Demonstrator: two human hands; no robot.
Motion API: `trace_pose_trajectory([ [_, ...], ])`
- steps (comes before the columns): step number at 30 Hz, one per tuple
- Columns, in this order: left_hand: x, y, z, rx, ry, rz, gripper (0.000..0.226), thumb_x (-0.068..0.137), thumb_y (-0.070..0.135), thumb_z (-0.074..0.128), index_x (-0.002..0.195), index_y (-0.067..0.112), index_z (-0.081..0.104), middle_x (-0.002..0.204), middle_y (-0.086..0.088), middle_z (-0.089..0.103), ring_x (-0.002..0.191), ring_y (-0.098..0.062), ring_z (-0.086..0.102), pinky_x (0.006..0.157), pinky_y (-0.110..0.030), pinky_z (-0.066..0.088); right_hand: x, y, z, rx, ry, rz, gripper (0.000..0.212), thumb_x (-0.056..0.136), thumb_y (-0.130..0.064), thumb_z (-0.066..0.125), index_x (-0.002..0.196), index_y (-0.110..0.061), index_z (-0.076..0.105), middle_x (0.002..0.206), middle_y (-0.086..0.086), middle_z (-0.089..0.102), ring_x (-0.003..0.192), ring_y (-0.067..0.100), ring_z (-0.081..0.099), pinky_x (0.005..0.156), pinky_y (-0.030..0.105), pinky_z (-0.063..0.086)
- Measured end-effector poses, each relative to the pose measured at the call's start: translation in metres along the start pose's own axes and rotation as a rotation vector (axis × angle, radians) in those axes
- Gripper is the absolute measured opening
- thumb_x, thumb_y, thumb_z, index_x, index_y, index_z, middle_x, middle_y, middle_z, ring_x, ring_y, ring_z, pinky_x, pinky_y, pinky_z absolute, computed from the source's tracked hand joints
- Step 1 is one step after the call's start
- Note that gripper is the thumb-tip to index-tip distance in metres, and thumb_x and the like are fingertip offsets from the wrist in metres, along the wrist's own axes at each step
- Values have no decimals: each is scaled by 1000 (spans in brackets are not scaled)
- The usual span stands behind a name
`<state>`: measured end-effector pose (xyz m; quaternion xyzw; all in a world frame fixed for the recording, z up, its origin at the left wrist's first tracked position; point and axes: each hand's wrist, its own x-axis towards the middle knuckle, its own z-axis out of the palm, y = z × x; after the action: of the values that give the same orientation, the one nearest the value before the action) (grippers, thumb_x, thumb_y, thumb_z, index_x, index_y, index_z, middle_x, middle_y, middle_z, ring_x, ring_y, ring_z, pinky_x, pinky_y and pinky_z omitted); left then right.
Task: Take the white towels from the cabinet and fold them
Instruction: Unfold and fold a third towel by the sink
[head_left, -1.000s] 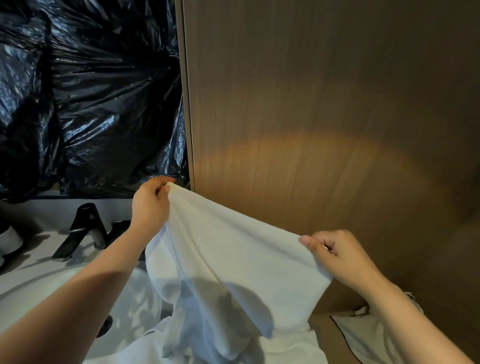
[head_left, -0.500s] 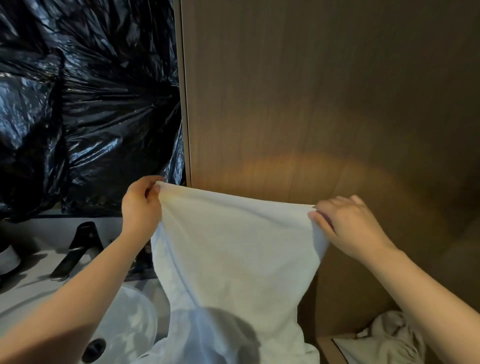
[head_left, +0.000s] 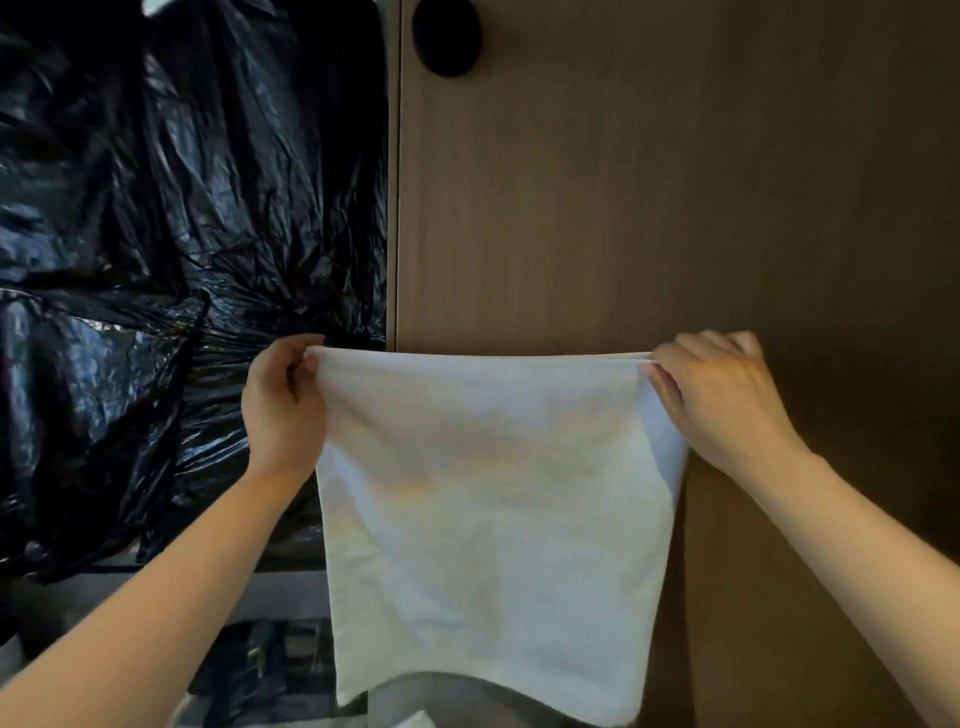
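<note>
A person is holding a white towel (head_left: 488, 493) up in front of them, stretched wide between both hands. The left hand (head_left: 283, 410) is gripping the towel's top left corner, with its fingers and thumb curled round the edge. The right hand (head_left: 722, 400) is pinching the top right corner, with its knuckles turned upward and its fingers curled over the cloth. The two hands are standing well apart at about the same height, so the top edge is running taut and nearly level between them. At the right corner the edge is showing as two thin layers lying together. Below the hands the towel is hanging flat and free. Its lower edge is slanting down toward the right, and the lower right corner is reaching almost to the bottom of the view. Both forearms are bare and are reaching in from the near corners.

Behind the towel a brown wooden cabinet panel (head_left: 623, 182) is filling the far right of the scene, with a dark round knob (head_left: 447, 39) sitting near its top left. To the left of the panel, crumpled black plastic sheeting (head_left: 156, 234) is covering the far left. Under the towel's lower edge a pale grey surface (head_left: 457, 696) is showing, too blurred to tell what it is.
</note>
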<state>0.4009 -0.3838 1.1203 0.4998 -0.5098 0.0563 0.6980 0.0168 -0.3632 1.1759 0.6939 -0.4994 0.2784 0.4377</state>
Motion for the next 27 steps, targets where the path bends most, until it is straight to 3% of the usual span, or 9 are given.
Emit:
trace_pose_trajectory([
  [3, 8, 10, -2, -26, 7, -2, 24, 97, 13, 45, 112, 18, 64, 109, -4, 64, 95, -14, 56, 71, -15, 37, 9, 3, -3, 21, 52, 21, 19, 97, -23, 51, 90, -12, 66, 86, 8, 64, 83, 29, 59, 80, 41, 38],
  [7, 11, 18, -6, -35, 5, 13, 26, 98, 12, 45, 115, 17, 64, 110, -5, 64, 99, -16, 57, 76, -20, 38, 8, 6, -4, 61, 92, 28, 19, 97, -21, 53, 87, -10, 65, 84, 8, 63, 82, 31, 58, 79, 42, 37],
  [9, 13, 20, -7, -31, 13, 23, 27, 97, 12, 45, 115, 19, 64, 109, -3, 64, 97, -12, 56, 73, -11, 37, 8, 7, -3, 64, 76, 29, 21, 97, -22, 51, 87, -11, 65, 84, 8, 63, 82, 31, 58, 79, 42, 37],
  [13, 8, 18, -7, 7, -4, 19, 25, 96, 13, 47, 113, 18, 65, 109, -2, 63, 94, -9, 53, 69, -1, 33, -1, 5, 2, 76, -24, 51, 23, 98, -24, 49, 91, -12, 67, 88, 7, 66, 85, 30, 61, 82, 43, 41],
  [19, -24, -2, 0, 66, -97, -65, 22, 96, 15, 51, 112, 17, 66, 102, 3, 66, 88, -11, 57, 70, -17, 38, -38, -5, 31, 164, -265, 99, 17, 100, -32, 48, 93, -23, 60, 89, -4, 65, 89, 20, 61, 86, 39, 37],
  [27, -66, -26, 4, 74, -202, -196, 23, 96, 18, 52, 114, 22, 65, 98, 6, 65, 84, -7, 58, 71, -15, 38, -79, -20, 51, 297, -470, 230, 10, 97, -37, 54, 94, -32, 46, 89, -9, 65, 87, 13, 62, 94, 34, 39],
])
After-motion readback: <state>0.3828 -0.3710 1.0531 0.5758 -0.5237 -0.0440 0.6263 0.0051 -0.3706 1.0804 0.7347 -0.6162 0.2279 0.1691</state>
